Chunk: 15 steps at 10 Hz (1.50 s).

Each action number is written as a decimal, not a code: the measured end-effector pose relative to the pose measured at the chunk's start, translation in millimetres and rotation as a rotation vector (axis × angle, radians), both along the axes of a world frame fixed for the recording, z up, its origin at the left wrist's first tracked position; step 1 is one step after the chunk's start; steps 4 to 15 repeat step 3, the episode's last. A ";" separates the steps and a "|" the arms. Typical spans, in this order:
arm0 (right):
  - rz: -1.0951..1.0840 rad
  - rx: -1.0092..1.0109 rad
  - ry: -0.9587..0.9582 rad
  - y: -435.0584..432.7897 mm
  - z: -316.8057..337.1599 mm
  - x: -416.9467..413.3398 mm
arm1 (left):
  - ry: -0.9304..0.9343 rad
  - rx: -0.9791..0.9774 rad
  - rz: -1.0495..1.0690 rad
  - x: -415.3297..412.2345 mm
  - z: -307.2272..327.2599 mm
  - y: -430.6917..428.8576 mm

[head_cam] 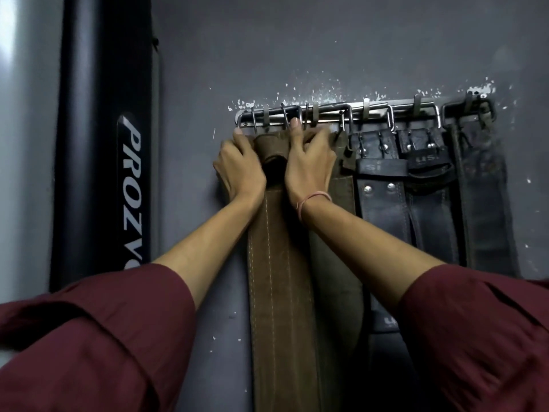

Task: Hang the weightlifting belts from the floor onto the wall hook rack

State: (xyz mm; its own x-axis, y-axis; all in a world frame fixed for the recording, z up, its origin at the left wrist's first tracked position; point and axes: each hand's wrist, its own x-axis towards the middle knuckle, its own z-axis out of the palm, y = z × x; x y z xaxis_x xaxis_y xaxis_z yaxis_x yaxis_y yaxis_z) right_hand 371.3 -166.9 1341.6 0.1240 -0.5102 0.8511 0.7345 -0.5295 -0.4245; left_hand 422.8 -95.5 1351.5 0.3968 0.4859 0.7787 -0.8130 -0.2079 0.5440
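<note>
- Brown suede, the weightlifting belt (pixel 279 263) we hold hangs down the grey wall (pixel 297 55), its top end bunched at the left end of the metal hook rack (pixel 326 110).
- Our left hand (pixel 239 171) has its fingers clamped on the belt's left edge.
- Our right hand (pixel 310 165) has its fingers closed on the folded top, fingertips at the hooks.
- Black leather belts (pixel 383 209) already hang to the right.
- A black padded post (pixel 104 144) stands left.

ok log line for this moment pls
stage: hanging | left hand: on brown belt top | right hand: on same belt top | wall hook rack: dark belts hung at right
</note>
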 end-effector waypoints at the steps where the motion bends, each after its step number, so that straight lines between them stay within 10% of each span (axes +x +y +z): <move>1: 0.072 -0.079 0.000 -6.9 -26.8 -11.1 | -0.043 -0.049 0.003 -3.9 -27.6 -8.5; 15: -0.009 -0.183 0.016 -35.6 -77.7 -44.0 | -0.067 0.068 0.074 -38.6 -91.7 -12.4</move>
